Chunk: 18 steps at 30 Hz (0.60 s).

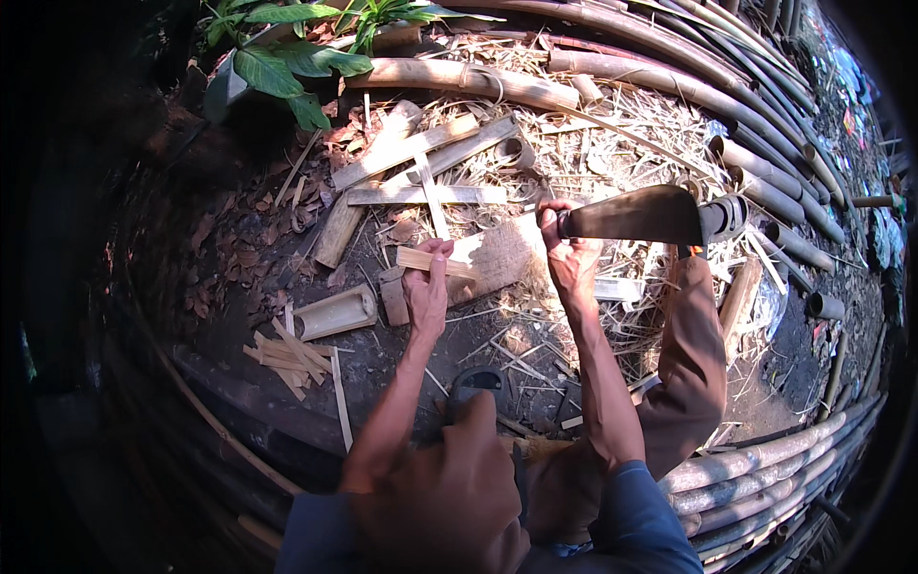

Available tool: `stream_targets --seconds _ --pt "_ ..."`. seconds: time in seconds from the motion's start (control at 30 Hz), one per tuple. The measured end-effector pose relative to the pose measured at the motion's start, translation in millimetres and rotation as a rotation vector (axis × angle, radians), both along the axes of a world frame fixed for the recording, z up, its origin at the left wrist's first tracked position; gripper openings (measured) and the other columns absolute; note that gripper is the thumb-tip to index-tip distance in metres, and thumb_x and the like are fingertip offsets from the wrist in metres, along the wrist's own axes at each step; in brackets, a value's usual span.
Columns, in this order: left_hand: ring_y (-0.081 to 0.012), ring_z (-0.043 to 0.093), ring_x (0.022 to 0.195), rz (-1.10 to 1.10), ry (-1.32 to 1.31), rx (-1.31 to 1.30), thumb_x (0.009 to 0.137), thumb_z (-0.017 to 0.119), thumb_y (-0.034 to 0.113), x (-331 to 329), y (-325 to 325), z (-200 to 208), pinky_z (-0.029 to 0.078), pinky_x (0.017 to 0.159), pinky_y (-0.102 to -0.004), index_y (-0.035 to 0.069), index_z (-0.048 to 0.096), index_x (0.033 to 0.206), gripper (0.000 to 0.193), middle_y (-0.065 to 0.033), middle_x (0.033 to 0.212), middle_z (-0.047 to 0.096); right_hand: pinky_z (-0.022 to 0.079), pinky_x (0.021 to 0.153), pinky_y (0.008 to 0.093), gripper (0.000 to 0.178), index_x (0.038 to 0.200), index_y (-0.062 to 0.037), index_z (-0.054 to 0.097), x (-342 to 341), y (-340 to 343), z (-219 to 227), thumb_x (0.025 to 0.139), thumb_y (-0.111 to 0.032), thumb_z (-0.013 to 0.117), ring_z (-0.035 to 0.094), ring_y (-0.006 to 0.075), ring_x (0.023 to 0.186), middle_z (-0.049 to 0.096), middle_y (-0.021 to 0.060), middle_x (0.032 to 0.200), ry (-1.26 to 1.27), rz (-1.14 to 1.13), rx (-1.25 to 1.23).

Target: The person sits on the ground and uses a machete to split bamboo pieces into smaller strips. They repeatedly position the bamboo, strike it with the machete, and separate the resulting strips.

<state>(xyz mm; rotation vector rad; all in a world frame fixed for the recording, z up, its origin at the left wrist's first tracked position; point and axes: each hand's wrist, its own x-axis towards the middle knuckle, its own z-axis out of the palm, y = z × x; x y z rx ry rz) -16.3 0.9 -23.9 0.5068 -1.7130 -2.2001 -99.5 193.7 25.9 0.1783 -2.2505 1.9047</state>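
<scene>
Seated among cut bamboo, a person's left hand [427, 287] grips a short bamboo strip [435, 261] on a wooden block [497, 258] while the right hand [571, 251] clenches a raised machete [636, 215], seemingly mid-splitting, with an accurate downward chop needed next.

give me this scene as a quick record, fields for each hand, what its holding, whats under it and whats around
left hand: left hand grips a short pale bamboo strip and rests it on the wooden block
right hand: right hand holds a broad dark chopping blade, raised, its tip pointing right
under the hands: wooden block on dark soil
around: split bamboo slats at left, bamboo poles at right, leafy plant top left
</scene>
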Motion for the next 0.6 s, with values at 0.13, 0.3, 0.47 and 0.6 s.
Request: stream_targets --seconds 0.13,0.3,0.47,0.6 --pt "-0.0238 0.059 0.111 -0.037 0.022 -0.113 0.1 0.047 0.011 -9.1 17.5 -11.8 0.045 0.101 -0.0338 -0.004 0.049 0.119 0.025 -0.0176 0.116 0.06 0.044 0.064 0.0337 0.026 0.091 -0.0014 0.061 8.3 8.5 -72.9 0.092 -0.027 0.062 0.054 0.0147 0.067 0.057 0.007 0.072 -0.182 -0.042 0.138" --pt "-0.0161 0.056 0.1 -0.114 0.174 -0.174 0.099 0.041 0.009 -26.1 27.6 -19.5 0.044 0.091 -0.0306 -0.002 0.053 0.116 0.024 -0.0088 0.105 0.061 0.042 0.052 0.0255 0.036 0.12 -0.0007 0.055 58.2 12.9 -23.1 0.085 -0.009 0.059 0.051 0.0086 0.055 0.056 0.0013 0.063 -0.246 -0.113 -0.05" --pt "-0.0085 0.042 0.083 -0.272 0.254 -0.213 0.099 0.043 0.045 -34.3 46.1 -15.3 0.037 0.072 -0.0218 0.003 0.049 0.119 0.046 0.0006 0.091 0.048 0.042 0.051 0.0238 0.065 0.151 -0.007 0.029 111.4 17.8 43.2 0.091 -0.011 0.055 0.048 0.0063 0.054 0.053 -0.0015 0.061 -0.542 0.131 -0.004" --pt "-0.0118 0.037 0.077 -0.271 0.197 0.114 0.103 0.03 0.051 -32.8 66.5 -16.3 0.032 0.075 -0.0255 0.006 0.05 0.093 0.051 0.0002 0.082 0.043 0.035 0.048 0.02 0.06 0.152 -0.0106 0.027 120.7 15.6 64.5 0.098 -0.019 0.051 0.041 0.0048 0.051 0.044 -0.0053 0.059 -0.554 0.188 -0.136"
